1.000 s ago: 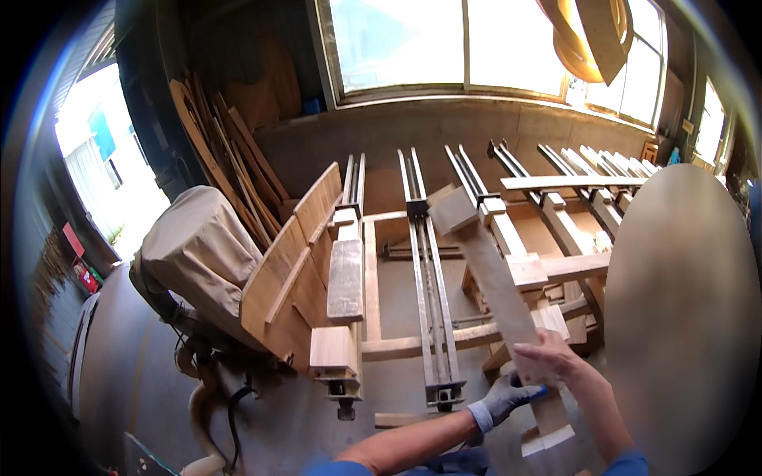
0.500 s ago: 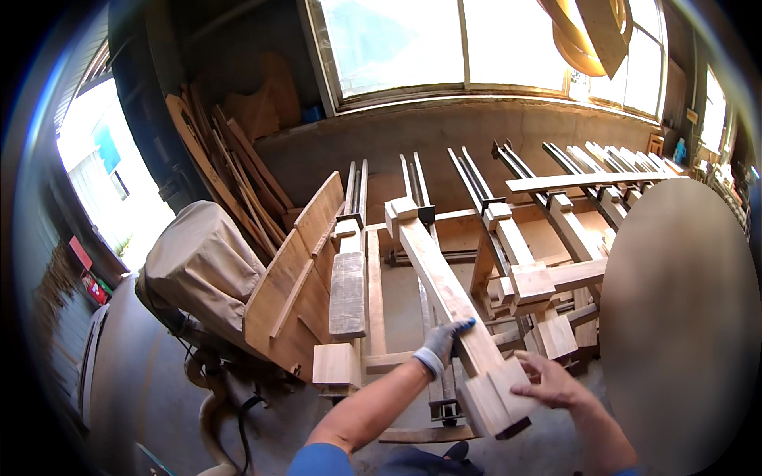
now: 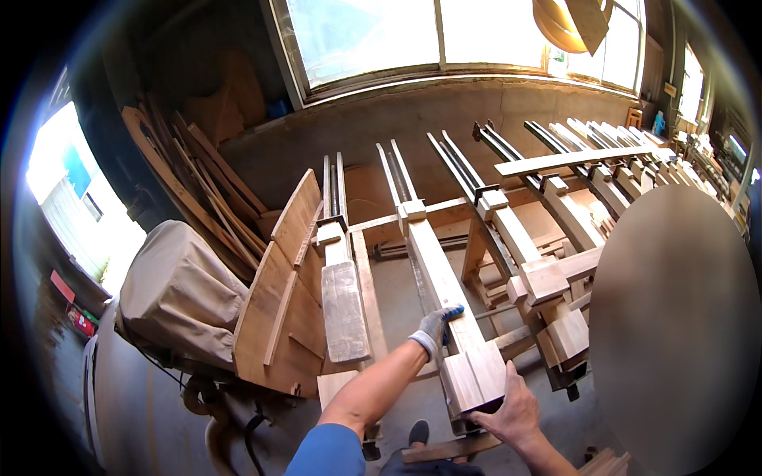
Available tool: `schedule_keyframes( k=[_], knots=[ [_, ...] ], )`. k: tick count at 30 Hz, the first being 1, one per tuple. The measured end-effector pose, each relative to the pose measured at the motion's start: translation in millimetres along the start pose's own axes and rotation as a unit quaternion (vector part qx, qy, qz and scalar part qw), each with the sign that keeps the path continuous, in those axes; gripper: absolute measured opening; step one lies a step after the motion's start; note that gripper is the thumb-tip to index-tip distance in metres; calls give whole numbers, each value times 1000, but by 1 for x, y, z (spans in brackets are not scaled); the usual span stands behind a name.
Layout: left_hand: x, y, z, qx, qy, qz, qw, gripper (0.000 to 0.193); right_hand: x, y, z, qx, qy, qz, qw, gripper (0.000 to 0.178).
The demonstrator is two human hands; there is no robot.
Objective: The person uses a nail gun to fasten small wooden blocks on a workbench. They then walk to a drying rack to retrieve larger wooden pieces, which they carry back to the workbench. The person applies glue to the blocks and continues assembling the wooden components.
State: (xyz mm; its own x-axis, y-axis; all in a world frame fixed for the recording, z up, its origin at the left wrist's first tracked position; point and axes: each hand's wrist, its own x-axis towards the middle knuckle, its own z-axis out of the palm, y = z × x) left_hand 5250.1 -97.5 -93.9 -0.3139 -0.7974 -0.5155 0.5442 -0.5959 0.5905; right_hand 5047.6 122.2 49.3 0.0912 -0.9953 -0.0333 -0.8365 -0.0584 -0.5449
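Note:
A long pale wooden post (image 3: 440, 266) lies lengthwise in front of me, in line with a metal bar clamp (image 3: 399, 178). The post has a small block at its far end and a thicker block (image 3: 474, 377) at its near end. My left hand (image 3: 436, 327), in a grey glove with blue fingertips, is closed over the post just beyond the thick block. My bare right hand (image 3: 512, 404) grips the block's near right corner, thumb at the end face and fingers up along its side. Some of the left hand's fingers are hidden.
More posts on clamps stand to the right, including a jointed wooden piece (image 3: 544, 279). On the left are a worn wooden block (image 3: 344, 309), a plywood panel (image 3: 278, 317) and a cloth-covered machine (image 3: 182, 278). A large blurred oval (image 3: 675, 333) hides the right side.
The post has swung into line with the bar clamp and sits lower at its far end. My right hand has slid from the block's side to its near lower corner. The view has shifted.

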Motion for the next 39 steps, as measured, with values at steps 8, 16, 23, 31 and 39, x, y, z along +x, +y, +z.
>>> schedule_keyframes(
  k=[8,16,23,31,39],
  knots=[
    [32,-9,-26,22,-10,-42,999,41,11,-25,56,-105,92,16,990,133],
    [54,-22,-52,31,9,-53,998,39,11,-16,85,-86,146,-9,986,123],
    [4,31,-10,651,270,134,696,93,14,3,102,-60,123,-4,991,127],
    [0,21,18,601,278,143,735,128,-26,13,86,-39,113,-12,993,113],
    [34,5,31,595,284,184,729,130,-127,83,86,-35,112,95,989,89]
  ],
)
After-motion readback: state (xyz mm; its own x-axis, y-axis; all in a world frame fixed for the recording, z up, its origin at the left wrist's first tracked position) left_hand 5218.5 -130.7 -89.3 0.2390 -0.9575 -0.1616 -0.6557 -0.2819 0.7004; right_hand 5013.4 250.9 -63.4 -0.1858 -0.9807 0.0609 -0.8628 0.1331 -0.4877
